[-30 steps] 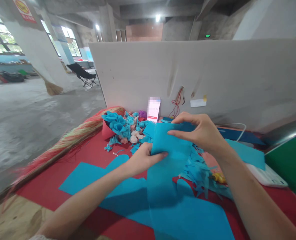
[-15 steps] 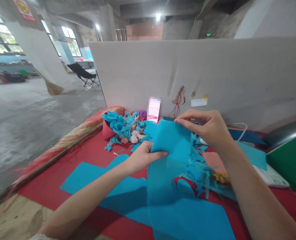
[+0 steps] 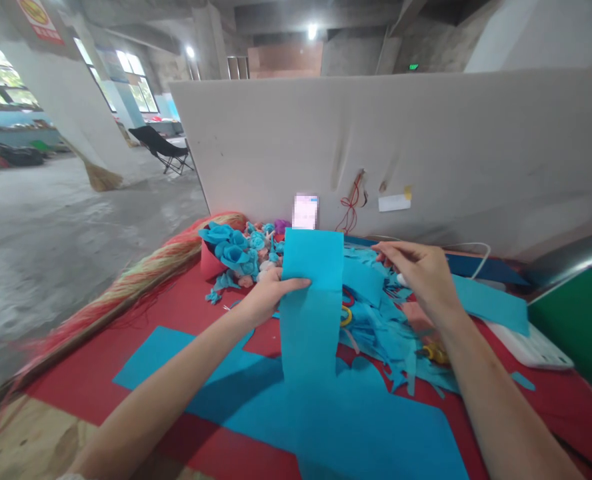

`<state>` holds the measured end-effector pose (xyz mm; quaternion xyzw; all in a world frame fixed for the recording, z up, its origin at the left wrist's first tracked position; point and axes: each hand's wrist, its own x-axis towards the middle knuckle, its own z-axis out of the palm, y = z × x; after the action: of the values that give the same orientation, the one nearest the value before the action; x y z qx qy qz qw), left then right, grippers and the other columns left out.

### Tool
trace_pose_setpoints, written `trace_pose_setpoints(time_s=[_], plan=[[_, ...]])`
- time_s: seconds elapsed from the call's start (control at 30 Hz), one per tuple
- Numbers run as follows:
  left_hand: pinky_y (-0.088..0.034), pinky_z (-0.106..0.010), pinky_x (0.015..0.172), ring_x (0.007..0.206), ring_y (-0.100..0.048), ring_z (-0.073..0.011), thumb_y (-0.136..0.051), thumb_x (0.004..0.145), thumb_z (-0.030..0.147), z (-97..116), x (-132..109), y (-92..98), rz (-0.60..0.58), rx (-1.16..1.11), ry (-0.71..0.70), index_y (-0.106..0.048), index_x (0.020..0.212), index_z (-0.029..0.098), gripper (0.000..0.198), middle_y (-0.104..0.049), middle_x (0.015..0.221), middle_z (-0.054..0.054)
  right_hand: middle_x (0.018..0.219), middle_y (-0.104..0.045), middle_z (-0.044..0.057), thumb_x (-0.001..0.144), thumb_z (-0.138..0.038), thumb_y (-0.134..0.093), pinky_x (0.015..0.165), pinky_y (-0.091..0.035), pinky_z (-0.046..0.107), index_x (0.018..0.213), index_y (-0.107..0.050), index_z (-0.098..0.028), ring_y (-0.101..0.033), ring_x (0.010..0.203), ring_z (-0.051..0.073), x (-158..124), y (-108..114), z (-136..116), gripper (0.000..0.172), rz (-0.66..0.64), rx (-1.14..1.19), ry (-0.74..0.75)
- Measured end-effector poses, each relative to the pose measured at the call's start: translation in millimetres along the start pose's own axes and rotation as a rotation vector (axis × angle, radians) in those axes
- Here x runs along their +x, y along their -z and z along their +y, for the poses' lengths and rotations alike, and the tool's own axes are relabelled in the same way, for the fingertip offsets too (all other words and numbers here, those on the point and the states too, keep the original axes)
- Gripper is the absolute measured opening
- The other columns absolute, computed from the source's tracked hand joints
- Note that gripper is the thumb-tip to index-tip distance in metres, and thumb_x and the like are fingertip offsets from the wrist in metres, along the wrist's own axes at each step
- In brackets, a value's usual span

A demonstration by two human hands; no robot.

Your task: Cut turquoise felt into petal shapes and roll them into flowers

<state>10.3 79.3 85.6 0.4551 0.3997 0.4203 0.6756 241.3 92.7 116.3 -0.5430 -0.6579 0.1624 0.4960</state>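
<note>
we have the blue strip raised near the middle of the scene, its top standing upright and its lower part hanging over the blue sheets on the red surface; where its lower end stops we cannot tell. it looks like thin, light paper or felt, stiff enough to stand above our grip, yet likely to bend or crease if pinched hard. we judge it best held by its side edges or top corners, flat between thumb and fingers.

our left hand is clamped on its left edge, thumb lying across the front, fingers behind, the forearm slanting in from the near left. our right hand is raised to the right of the strip and apart from it, wrist bent, fingertips drawn together above the blue scraps; whether they pinch anything small, we cannot tell.
</note>
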Motion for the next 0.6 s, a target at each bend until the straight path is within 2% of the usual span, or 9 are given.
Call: trace_pose_setpoints(time_s=[0.13,0.33,0.47,0.53,0.6], plan=[[-0.053,-0.039,0.078,0.088,-0.064,-0.0256,-0.072,0.063,0.025,5.3,-0.3,2.7,0.003,-0.017,0.0,-0.063,0.096,0.015,0.036,-0.068,0.098,-0.009,0.055,-0.064,0.003,0.076,-0.042,-0.052,0.043,-0.04,0.027,0.073,-0.071,-0.016,-0.056,0.048,0.017,-7.8,-6.8,21.1,0.032,-0.106,-0.103,0.027],[-0.053,-0.039,0.08,0.09,-0.064,-0.0265,-0.072,0.063,0.025,4.1,0.3,2.1,0.004,-0.008,0.024,-0.064,0.096,0.016,0.036,-0.068,0.098,-0.008,0.055,-0.066,0.005,0.067,-0.044,-0.059,0.044,-0.036,0.027,0.054,-0.065,-0.018,-0.057,0.051,0.019,-16.7,-9.9,32.9,0.03,-0.101,-0.309,0.025],[-0.053,-0.038,0.08,0.091,-0.063,-0.0258,-0.071,0.064,0.024,6.8,-2.2,0.3,0.012,-0.006,0.022,-0.063,0.097,0.017,0.035,-0.068,0.098,-0.006,0.04,-0.052,0.002,0.074,-0.044,-0.051,0.041,-0.026,0.026,0.04,-0.055,-0.019,-0.047,0.042,0.015,-19.4,-11.4,36.3,0.042,-0.123,-0.414,0.033],[-0.053,-0.037,0.078,0.089,-0.064,-0.0251,-0.071,0.064,0.023,8.2,-3.2,-0.5,0.019,-0.006,0.018,-0.064,0.095,0.016,0.032,-0.069,0.095,-0.006,0.042,-0.052,0.002,0.071,-0.042,-0.054,0.041,-0.024,0.025,0.043,-0.057,-0.019,-0.046,0.044,0.015,-18.8,-10.9,36.8,0.036,-0.11,-0.436,0.03],[-0.054,-0.036,0.075,0.085,-0.065,-0.0244,-0.071,0.064,0.022,8.5,-3.4,-0.6,0.029,-0.007,0.015,-0.065,0.092,0.016,0.029,-0.07,0.091,-0.005,0.056,-0.059,0.003,0.067,-0.038,-0.059,0.042,-0.027,0.025,0.06,-0.063,-0.019,-0.048,0.048,0.016,-19.0,-7.3,30.0,0.02,-0.091,-0.43,0.022]])
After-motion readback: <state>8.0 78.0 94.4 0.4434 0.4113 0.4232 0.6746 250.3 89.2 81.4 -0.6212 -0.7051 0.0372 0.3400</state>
